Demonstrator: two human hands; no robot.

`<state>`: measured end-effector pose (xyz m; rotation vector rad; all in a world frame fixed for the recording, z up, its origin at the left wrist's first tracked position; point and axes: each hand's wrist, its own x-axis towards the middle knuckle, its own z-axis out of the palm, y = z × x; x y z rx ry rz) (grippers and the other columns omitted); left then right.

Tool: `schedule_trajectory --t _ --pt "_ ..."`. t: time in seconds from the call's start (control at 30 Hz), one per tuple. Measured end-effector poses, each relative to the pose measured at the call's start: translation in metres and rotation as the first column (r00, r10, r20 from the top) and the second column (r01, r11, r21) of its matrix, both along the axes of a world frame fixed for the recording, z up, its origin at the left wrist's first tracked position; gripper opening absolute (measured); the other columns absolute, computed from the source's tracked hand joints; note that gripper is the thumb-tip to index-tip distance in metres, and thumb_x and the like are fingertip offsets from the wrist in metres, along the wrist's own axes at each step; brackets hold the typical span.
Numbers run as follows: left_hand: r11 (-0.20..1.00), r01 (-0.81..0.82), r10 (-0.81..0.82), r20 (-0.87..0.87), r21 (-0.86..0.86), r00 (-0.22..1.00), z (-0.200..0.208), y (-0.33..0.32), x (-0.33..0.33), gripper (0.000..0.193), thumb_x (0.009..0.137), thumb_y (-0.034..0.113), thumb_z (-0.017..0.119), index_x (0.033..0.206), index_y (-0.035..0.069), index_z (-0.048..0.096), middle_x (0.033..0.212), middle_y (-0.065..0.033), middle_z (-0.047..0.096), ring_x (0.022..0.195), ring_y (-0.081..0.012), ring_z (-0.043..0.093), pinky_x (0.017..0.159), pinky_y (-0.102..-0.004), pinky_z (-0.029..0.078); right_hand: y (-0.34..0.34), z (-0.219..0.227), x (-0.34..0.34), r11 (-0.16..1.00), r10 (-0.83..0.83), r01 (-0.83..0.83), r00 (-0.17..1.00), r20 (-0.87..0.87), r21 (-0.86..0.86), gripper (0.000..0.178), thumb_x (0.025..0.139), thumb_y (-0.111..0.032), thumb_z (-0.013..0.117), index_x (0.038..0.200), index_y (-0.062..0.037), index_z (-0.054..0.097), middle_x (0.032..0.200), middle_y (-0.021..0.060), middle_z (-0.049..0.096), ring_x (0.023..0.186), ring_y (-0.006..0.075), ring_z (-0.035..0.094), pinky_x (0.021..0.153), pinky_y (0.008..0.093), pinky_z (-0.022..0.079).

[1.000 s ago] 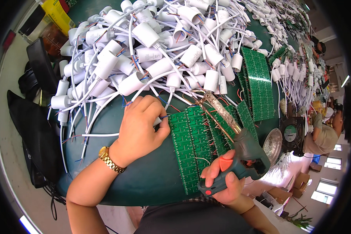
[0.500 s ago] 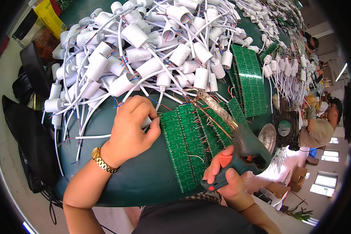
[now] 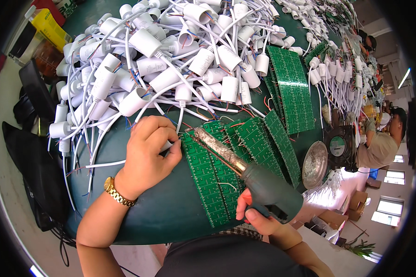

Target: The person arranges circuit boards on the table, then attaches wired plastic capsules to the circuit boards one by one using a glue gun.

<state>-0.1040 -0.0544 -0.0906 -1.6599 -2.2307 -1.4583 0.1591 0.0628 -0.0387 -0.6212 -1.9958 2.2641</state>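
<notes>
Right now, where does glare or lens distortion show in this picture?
Head view: a pale glare patch on one large green circuit board; head view: window panes at right look washed-out white; head view: the fisheye bows the table's near edge, with black filling the corners.

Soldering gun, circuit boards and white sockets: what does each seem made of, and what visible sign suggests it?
Soldering gun: barrel probably metal, silvery and crusted; housing likely plastic, dull dark green with moulded curves.
Circuit boards: probably resin laminate, thin and flat, with glossy glare on one.
White sockets: likely plastic, smooth, satin, thin-rimmed, though ceramic remains possible.
</notes>
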Motion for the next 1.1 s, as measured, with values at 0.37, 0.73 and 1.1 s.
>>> schedule_trajectory --t 0.37,0.73,1.1 --pt "0.997 0.042 -0.045 -0.037 -0.057 0.998 -0.003 0.002 0.000 0.023 0.062 -0.009 0.069 0.078 0.002 0.056 0.086 -0.0102 0.059 0.075 -0.0264 0.060 0.065 -0.0338 0.050 -0.010 -0.005 0.000 0.955 -0.043 -0.004 0.988 0.151 0.296 0.013 0.088 -0.013 0.063 0.096 -0.0036 0.059 0.084 0.0043 0.060 0.073 0.0119 0.061 0.066 0.0273 0.051" --pt "0.996 0.055 -0.057 -0.028 -0.067 0.998 -0.001 0.004 -0.005 0.024 0.060 -0.009 0.070 0.076 0.003 0.055 0.085 -0.0094 0.059 0.074 -0.0260 0.060 0.065 -0.0340 0.050 -0.007 0.005 -0.008 0.943 -0.033 -0.031 0.982 0.186 0.331 0.024 0.077 -0.007 0.071 0.099 0.0006 0.064 0.089 0.0130 0.064 0.074 0.0244 0.065 0.066 0.0315 0.054" --pt "0.997 0.040 -0.039 0.007 -0.070 0.999 -0.003 0.002 -0.004 0.022 0.061 -0.009 0.068 0.076 0.002 0.057 0.084 -0.0089 0.059 0.071 -0.0244 0.059 0.064 -0.0328 0.050 -0.004 0.007 0.001 0.994 -0.098 0.093 0.991 0.088 0.053 0.036 0.090 -0.024 0.065 0.115 -0.0020 0.051 0.090 0.0124 0.061 0.070 0.0154 0.060 0.062 0.0290 0.051"
